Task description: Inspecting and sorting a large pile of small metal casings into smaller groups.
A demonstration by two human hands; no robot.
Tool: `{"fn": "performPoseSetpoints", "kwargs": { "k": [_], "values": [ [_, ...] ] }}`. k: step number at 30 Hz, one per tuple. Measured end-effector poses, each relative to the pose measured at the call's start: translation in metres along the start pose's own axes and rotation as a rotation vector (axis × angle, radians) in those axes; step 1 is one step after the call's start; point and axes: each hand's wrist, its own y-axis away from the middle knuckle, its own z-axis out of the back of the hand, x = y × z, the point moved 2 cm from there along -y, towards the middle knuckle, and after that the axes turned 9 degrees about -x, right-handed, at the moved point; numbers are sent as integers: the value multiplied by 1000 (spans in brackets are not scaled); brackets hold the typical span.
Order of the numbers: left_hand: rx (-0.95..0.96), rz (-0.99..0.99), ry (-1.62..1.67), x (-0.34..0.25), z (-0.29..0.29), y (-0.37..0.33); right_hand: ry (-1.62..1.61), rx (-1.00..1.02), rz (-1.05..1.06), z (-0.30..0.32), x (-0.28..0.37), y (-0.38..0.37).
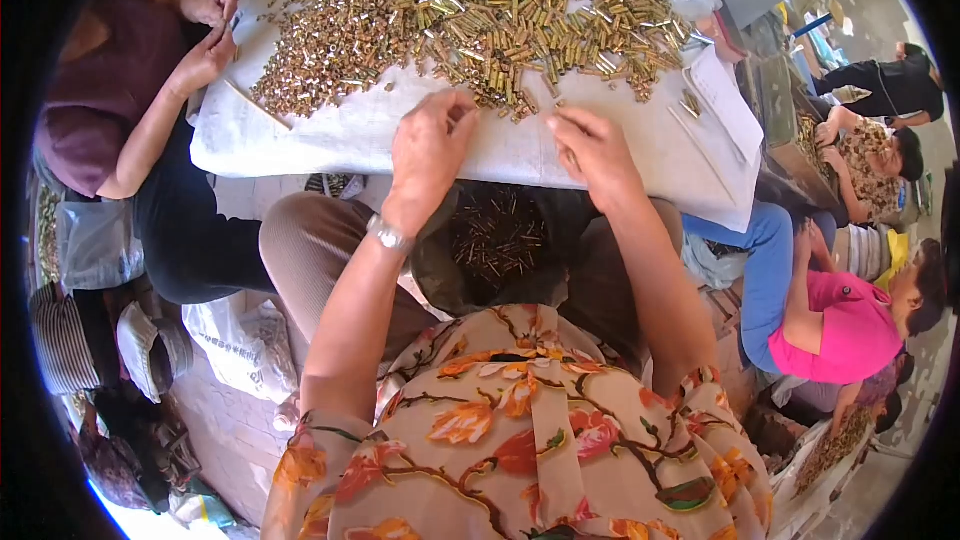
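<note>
A large heap of slim brass-coloured metal tubes (500,0) covers the far part of the white-covered table (330,145). Short copper-coloured metal pieces (325,55) are piled on its left side. My left hand (430,145) is at the heap's near edge, its fingers curled in toward the thumb. To its right, my right hand (597,152) has thumb and fingers pressed together over the cloth. Whatever either hand holds is too small or hidden to make out. Below the table edge, a dark container (440,265) between my knees holds several loose metal tubes (500,240).
A thin stick (258,105) lies at the table's left, another (705,152) at the right beside a paper sheet (725,100). Seated close by are a person in dark red (115,90) at left and one in pink (840,325) at right. A white bag (240,345) lies on the floor.
</note>
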Motion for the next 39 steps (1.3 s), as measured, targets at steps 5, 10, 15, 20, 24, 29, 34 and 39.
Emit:
{"fn": "performPoseSetpoints", "kwargs": {
  "k": [5,10,15,20,24,29,34,39],
  "values": [
    [-110,-214,-427,5,-16,-23,965,-171,596,-15,-2,-62],
    [-180,-236,-478,5,-19,-21,1034,-126,571,-29,10,-63],
    [-215,-280,-263,10,-9,-15,1169,-150,664,-23,10,-46],
    [-124,-117,42,1,-1,14,88,101,22,-11,16,5],
    [100,213,617,-13,0,52,-235,152,-53,-6,16,53],
    [172,352,932,-19,4,87,-204,-15,121,-13,14,88],
    [188,339,1046,-29,3,96,-104,-123,278,-20,16,106],
    [160,299,1054,-33,3,100,-120,-126,291,-23,11,112]
  ]
}}
